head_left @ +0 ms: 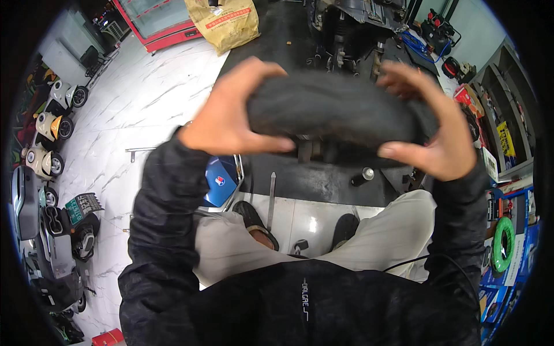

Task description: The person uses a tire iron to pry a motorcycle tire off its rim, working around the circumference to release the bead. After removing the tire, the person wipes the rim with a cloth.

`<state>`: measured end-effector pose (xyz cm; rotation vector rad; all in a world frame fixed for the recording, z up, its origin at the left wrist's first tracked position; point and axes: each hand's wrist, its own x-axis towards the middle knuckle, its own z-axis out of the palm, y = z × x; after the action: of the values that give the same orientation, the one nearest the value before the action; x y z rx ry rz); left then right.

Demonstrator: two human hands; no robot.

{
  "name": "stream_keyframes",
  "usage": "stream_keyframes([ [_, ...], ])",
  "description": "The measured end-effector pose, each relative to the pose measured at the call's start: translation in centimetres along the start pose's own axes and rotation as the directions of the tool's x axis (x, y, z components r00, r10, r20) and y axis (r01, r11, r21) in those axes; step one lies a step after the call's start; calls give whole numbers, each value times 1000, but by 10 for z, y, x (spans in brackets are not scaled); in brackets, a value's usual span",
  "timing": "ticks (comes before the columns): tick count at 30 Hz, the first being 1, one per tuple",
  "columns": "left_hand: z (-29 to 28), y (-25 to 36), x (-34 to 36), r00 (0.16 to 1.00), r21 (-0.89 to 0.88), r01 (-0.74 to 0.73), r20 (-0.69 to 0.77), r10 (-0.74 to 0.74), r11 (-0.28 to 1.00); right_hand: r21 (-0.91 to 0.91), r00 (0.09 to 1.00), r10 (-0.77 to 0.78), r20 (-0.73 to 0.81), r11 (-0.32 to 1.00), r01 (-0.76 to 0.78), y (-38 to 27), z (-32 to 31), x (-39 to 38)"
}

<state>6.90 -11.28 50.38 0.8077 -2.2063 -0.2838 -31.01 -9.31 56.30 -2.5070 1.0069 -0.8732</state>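
A black tyre (pixel 334 109), blurred by motion, is held up in front of me, over a dark mat. My left hand (pixel 231 115) grips its left end, thumb along the near side and fingers over the far side. At the other end my right hand (pixel 435 124) curves round it, with its thumb on the near lower edge; some of its fingers are blurred. Below the tyre a small dark bottle with a pale top (pixel 362 176) stands on the mat (pixel 257 179). Partly hidden behind the tyre is a dark mechanical assembly (pixel 352 34).
A flat metal bar (pixel 272 199) lies by my feet, beside a blue box (pixel 220 181) and a bent metal frame. Farther off is a yellow sack (pixel 228 26) by a red-framed cabinet (pixel 158 26). Several scooters (pixel 49 127) line the left; shelves and a green tyre (pixel 503 245) are right.
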Motion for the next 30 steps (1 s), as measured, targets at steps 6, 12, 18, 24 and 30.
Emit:
stream_keyframes([
  [6, -11, -32, -5, 986, -212, 164, 47, -158, 963, -149, 985, -129, -112, 983, 112, 51, 19, 9],
  [12, 144, -88, -45, 828, -48, 344, 486, -279, 938, -312, 807, 419, 415, 899, -307, 124, 204, -29],
  [18, 179, -128, -45, 941, 41, 260, 215, -263, 965, 47, 984, 177, 3, 983, -177, 185, 222, -53],
  [24, 202, -126, -68, 761, 38, 354, 569, -312, 934, 105, 908, 273, 318, 942, -320, 171, 243, -82],
  [30, 221, -116, -68, 673, 47, 375, 673, -307, 926, 130, 719, 341, 605, 849, -512, 212, 244, -103],
])
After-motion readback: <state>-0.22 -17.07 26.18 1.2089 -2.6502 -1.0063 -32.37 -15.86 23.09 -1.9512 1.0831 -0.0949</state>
